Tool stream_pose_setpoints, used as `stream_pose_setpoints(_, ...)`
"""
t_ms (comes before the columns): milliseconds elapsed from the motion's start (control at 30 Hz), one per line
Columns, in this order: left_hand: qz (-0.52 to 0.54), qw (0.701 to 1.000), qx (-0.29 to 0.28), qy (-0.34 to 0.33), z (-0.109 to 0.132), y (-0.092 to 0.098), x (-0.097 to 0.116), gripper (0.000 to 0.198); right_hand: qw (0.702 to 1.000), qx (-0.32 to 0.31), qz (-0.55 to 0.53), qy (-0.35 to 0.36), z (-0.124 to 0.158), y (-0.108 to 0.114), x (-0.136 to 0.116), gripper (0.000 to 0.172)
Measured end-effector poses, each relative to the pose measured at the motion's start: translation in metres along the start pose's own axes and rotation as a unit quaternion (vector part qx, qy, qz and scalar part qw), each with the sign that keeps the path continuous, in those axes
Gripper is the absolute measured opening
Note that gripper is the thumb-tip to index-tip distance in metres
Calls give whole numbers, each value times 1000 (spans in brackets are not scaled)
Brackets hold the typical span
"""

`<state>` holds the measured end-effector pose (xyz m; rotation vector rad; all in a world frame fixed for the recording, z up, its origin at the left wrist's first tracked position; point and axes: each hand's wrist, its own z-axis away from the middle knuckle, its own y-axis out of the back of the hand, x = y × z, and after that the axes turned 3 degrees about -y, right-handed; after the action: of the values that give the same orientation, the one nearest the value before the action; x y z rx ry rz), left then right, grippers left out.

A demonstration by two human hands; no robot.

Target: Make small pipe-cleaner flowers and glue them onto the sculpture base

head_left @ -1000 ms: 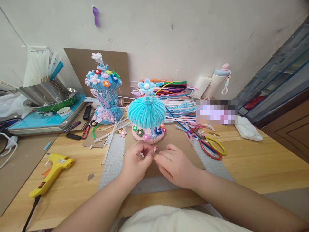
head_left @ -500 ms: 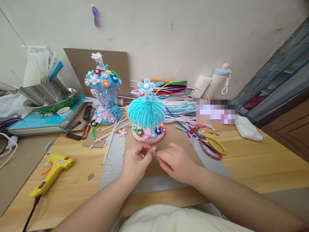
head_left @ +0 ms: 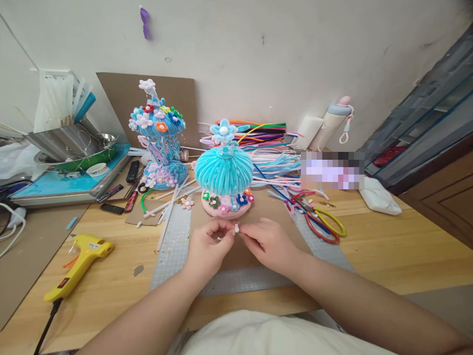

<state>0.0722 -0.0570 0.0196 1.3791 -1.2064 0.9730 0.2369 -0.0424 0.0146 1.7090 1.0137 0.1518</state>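
Observation:
My left hand (head_left: 209,245) and my right hand (head_left: 266,243) meet over a brown card sheet (head_left: 273,204), fingers pinched together on a tiny pink pipe-cleaner flower (head_left: 236,227) between them. Just beyond stands a turquoise pipe-cleaner dome ornament (head_left: 223,170) on a pink base ringed with small flowers. A taller blue flowered ornament (head_left: 159,135) stands behind it to the left.
A yellow glue gun (head_left: 79,264) lies at the left on the wooden table (head_left: 399,246). Scissors with red and yellow handles (head_left: 323,224) lie to the right. A heap of coloured pipe cleaners (head_left: 264,148) and a bottle (head_left: 332,123) sit by the wall. Metal bowls (head_left: 70,145) are at far left.
Both hands have shifted slightly up and away from me, still pinching the small pink flower. Nothing else has moved.

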Motion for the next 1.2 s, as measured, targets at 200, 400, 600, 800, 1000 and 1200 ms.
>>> stream_pose_setpoints(200,-63,997,24,-39,0,0,4,8,997,-19,40,69,4,2,-10,15)
stream_pose_setpoints(400,-179,973,-37,-143,1,4,4,11,999,29,-2,46,4,4,-7,18)
stream_pose_setpoints(600,-73,992,-65,-83,2,3,8,6,972,41,-208,-99,-2,5,0,13)
stream_pose_setpoints(800,69,997,-23,23,0,2,7,10,982,12,-184,-48,0,1,-4,18)
stream_pose_setpoints(1000,22,999,-16,-31,0,4,3,10,991,13,-131,0,2,2,-6,17)
stream_pose_setpoints(1200,-38,996,-34,-72,-3,7,3,8,992,-5,-128,10,-1,1,1,19)
